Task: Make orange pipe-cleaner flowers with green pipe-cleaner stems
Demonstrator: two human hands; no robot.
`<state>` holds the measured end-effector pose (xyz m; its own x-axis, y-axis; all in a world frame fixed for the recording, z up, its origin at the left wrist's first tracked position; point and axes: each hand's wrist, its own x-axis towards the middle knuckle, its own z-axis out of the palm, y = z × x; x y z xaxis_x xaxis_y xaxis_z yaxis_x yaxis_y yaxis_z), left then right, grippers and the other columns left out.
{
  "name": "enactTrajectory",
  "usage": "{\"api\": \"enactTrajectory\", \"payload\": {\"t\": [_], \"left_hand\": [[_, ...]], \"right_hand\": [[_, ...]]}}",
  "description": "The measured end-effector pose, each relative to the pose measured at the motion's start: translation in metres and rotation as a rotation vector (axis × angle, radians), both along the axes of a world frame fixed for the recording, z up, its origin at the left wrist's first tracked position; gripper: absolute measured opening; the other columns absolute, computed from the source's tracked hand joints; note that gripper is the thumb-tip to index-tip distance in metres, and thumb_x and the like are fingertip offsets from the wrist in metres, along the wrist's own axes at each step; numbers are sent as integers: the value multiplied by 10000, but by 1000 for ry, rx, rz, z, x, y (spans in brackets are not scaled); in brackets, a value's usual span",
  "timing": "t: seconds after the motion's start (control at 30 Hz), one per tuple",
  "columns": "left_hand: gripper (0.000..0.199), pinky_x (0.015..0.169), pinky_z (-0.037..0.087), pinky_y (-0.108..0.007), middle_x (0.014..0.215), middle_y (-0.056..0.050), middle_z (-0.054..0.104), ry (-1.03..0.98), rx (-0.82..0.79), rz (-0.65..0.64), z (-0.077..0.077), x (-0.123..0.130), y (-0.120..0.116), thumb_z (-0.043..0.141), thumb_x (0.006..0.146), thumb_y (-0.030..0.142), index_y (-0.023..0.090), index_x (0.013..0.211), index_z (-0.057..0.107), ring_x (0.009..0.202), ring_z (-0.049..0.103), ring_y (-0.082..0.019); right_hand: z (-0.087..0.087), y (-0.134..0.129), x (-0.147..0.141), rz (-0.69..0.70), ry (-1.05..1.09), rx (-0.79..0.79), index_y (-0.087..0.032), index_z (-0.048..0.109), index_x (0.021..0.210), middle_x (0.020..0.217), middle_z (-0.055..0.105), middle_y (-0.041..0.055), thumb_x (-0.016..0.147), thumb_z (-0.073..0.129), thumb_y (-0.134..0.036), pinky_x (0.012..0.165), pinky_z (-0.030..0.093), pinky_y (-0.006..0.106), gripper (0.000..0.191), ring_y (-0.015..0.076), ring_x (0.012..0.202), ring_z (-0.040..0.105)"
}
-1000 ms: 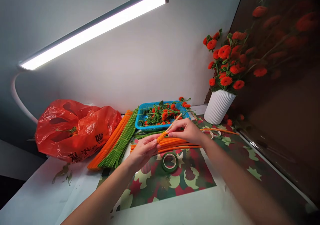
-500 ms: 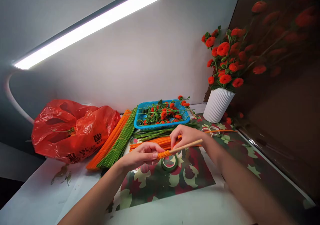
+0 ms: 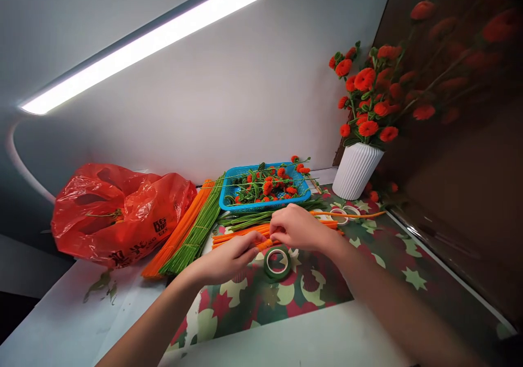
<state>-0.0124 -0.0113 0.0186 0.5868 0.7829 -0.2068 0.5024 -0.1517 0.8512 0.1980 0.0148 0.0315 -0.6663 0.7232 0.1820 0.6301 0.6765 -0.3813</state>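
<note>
My left hand (image 3: pixel 232 255) is closed, its thumb and fingertips pinching one end of a coiled orange pipe cleaner (image 3: pixel 265 244). Close against it, my right hand (image 3: pixel 297 228) has its fingers curled round the other end of the same coil. The wooden stick cannot be seen now; the right hand may cover it. Just below both hands lies a roll of green tape (image 3: pixel 269 271) on the patterned mat. Behind the hands are loose orange pipe cleaners (image 3: pixel 232 237) and green pipe cleaners (image 3: pixel 249 219).
At the back stands a blue basket (image 3: pixel 223 195) with pipe-cleaner flowers (image 3: pixel 267 186). To the left are a red plastic bag (image 3: pixel 134 193) and a green pipe-cleaner bundle (image 3: pixel 194 236). A white vase (image 3: pixel 357 172) with orange flowers rises at right. A lamp (image 3: pixel 143 43) hangs overhead.
My right hand has shifted slightly left and closed over the coil. The wooden stick that stuck out to the right is out of sight. Both hands are closer together.
</note>
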Motion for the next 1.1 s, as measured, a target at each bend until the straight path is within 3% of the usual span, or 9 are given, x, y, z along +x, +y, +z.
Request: {"api": "enactTrajectory", "payload": {"t": [0.07, 0.13, 0.23, 0.33, 0.43, 0.63, 0.77, 0.93, 1.1], "left_hand": [[229, 571, 340, -254, 752, -15, 558, -20, 37, 33, -6, 3, -2, 525, 849, 426, 215, 837, 611, 649, 449, -160], [254, 517, 305, -251, 659, 12, 474, -83, -47, 35, -14, 6, -4, 516, 857, 443, 210, 764, 549, 570, 382, -134], [254, 465, 273, -227, 628, 51, 361, -303, -245, 24, -23, 12, -3, 479, 882, 464, 211, 859, 490, 518, 295, -102], [240, 447, 279, -205, 632, 65, 366, -499, -320, 14, -28, 18, -2, 474, 900, 433, 207, 981, 455, 496, 287, -82], [191, 425, 232, -192, 607, 71, 384, -644, -398, 26, -28, 22, -2, 489, 902, 364, 193, 977, 448, 458, 287, -62], [121, 480, 197, -200, 568, 84, 341, -857, -606, 184, -25, 28, -3, 527, 763, 178, 163, 862, 459, 446, 225, -39], [105, 485, 188, -219, 515, 103, 274, -900, -651, 229, -25, 26, -1, 506, 708, 208, 171, 793, 456, 412, 167, -39], [347, 457, 159, -229, 461, 119, 159, -882, -618, 232, -23, 25, -4, 461, 824, 468, 183, 636, 405, 404, 91, -45], [418, 444, 106, -230, 474, 112, 173, -751, -393, 231, -26, 27, -4, 511, 824, 530, 195, 624, 362, 431, 89, -56]], "right_hand": [[0, -1, -1, -27, 24, 87, -168, 679, 700, 714, 670, 1, 777, 629, -134, 690, 337, 267, 98, 118, 663, 551], [-1, -1, -1, -32, 61, 143, -165, 665, 708, 722, 668, 5, 792, 626, -143, 692, 321, 272, 96, 127, 688, 558], [-3, 1, 0, -37, 140, 228, -159, 644, 713, 718, 660, 7, 808, 618, -142, 688, 314, 274, 101, 131, 690, 558], [-5, 3, 1, -39, 262, 282, -158, 637, 720, 703, 644, 4, 816, 620, -146, 699, 330, 275, 99, 129, 677, 552], [-8, 6, 1, -12, 400, 267, -166, 648, 730, 699, 646, 7, 827, 618, -157, 715, 361, 275, 102, 134, 699, 568], [-15, 8, -2, 100, 585, 159, -174, 694, 751, 701, 662, 22, 812, 650, -181, 662, 429, 253, 76, 133, 680, 582], [-18, 7, -5, 145, 667, 53, -170, 732, 792, 659, 645, 26, 806, 671, -224, 584, 433, 234, 82, 124, 626, 562], [-13, 3, -5, 185, 692, -168, -174, 753, 849, 729, 669, 53, 795, 688, -310, 602, 460, 251, 160, 149, 700, 595], [-11, 9, 4, 210, 644, -436, -146, 744, 814, 762, 682, 55, 765, 698, -404, 587, 466, 241, 266, 149, 701, 612]]}}
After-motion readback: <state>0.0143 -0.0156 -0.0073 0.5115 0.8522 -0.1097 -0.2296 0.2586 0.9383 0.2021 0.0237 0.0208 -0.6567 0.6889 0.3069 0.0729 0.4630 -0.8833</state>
